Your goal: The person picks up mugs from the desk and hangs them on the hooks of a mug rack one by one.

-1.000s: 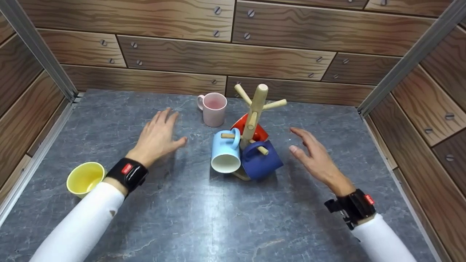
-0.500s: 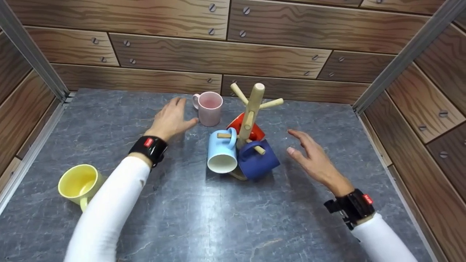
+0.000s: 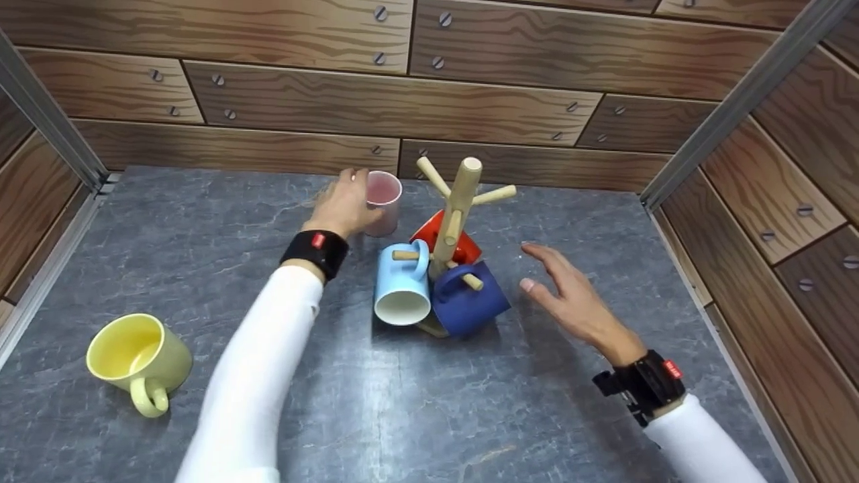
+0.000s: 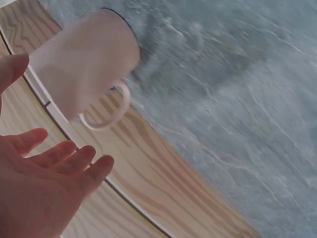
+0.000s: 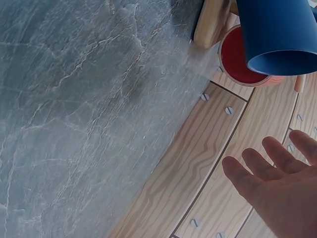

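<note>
Pink mug stands farthest, near the table's rear edge; nearest is a yellow mug toward the left edge. Next come the right hand, thumb and fingers apart, and a rack with dark-blue mug, light-blue mug and red mug; beyond, the left hand hovers beside the pink mug, likewise unclosed.

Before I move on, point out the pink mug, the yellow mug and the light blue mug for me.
Pink mug (image 4: 89, 62): left wrist view, side of its body.
Yellow mug (image 3: 168, 365): head view, outer wall.
Light blue mug (image 3: 401, 277): head view, side, above its mouth.
</note>
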`<state>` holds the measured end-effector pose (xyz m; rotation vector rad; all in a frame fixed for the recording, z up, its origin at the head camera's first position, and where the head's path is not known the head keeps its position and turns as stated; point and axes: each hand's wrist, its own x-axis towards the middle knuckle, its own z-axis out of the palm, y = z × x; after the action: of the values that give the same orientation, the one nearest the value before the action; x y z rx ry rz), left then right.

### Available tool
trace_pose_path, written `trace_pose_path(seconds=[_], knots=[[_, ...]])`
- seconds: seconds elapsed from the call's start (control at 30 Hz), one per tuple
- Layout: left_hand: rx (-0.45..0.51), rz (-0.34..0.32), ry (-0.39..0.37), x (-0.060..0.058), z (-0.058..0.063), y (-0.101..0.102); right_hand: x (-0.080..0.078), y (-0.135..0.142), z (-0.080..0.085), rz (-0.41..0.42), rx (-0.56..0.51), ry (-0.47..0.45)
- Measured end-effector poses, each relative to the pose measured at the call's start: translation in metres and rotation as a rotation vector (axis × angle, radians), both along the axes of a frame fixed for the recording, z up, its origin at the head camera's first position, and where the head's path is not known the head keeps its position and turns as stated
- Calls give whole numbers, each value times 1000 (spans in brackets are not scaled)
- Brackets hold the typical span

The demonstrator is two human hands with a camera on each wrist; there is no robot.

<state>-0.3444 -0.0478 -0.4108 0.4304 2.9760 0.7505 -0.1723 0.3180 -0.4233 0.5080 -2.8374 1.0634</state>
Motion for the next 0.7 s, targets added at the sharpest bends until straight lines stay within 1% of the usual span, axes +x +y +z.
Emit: trace_pose_path(seconds=[0.17, 0.3, 0.4, 0.57, 0.63, 0.7], knots=[[-12, 16, 1, -5, 1, 14, -1, -1, 0, 1, 1, 13], [-39, 16, -36, -10, -2, 19, 1, -2, -4, 4, 4, -1], [-31, -3, -53, -13, -4, 22, 2, -3, -5, 5, 3, 0], [-14, -61, -8, -17, -5, 25, 1, -2, -4, 7, -11, 14], [-22, -64, 17, -18, -5, 24, 0, -2, -4, 9, -13, 16], [-27, -48, 27, -18, -5, 23, -1, -1, -4, 12, -15, 19]])
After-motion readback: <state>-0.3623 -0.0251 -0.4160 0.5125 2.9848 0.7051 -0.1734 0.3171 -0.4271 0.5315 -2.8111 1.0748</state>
